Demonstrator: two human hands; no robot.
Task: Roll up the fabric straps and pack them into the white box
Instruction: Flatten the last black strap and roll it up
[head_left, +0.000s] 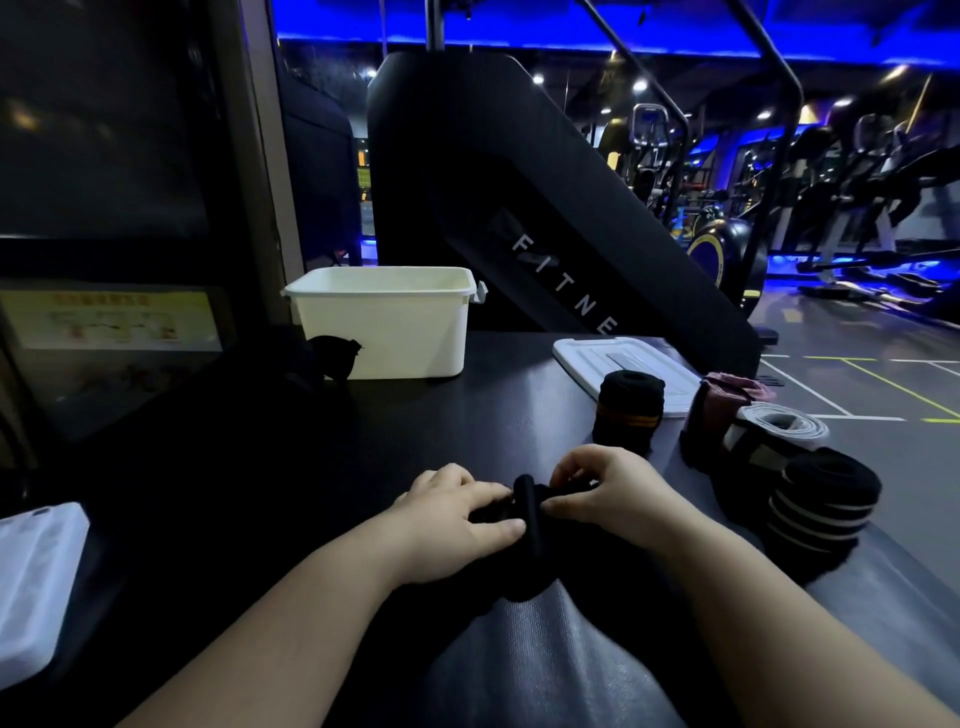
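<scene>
Both my hands on a black strap, low centre of the frame.
My left hand (457, 512) and right hand (605, 491) curl their fingers (498, 530) around the black strap (530, 512), pinching its small roll above the bench (441, 415).

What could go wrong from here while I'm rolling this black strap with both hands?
1. The black strap looks only partly rolled between the left hand and right hand; if either lets go, it may spring loose.
2. The striped roll sits near the right edge of the table and could get knocked off.
3. The white box stands far back; reaching for it might brush the orange-striped roll.
</scene>
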